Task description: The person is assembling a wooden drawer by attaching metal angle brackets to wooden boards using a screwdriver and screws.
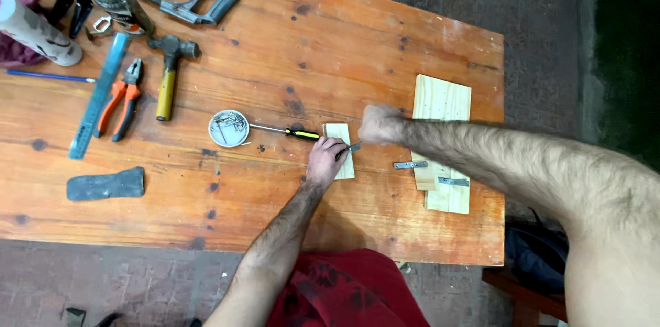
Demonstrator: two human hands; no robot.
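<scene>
The left hand [324,160] lies flat on a small pale wooden block [342,151] near the middle of the orange wooden table [275,217], fingers pinching a small metal hinge piece [353,147] at the block's three o'clock edge. The right hand [380,124] is closed in a fist just past that edge, at about one o'clock from the block; whether it holds anything cannot be told. The block looks light, stiff and likely to slide on the varnished top, so it is best pressed down from above; the metal piece is thin and small, best nipped by its edges. At nine o'clock from the block lies a black-and-yellow screwdriver [292,132], and beyond it a round metal tin [228,127] holding a heap of small nails or screws. At three o'clock lie larger pale boards [442,103] carrying two metal hinges [410,165].
</scene>
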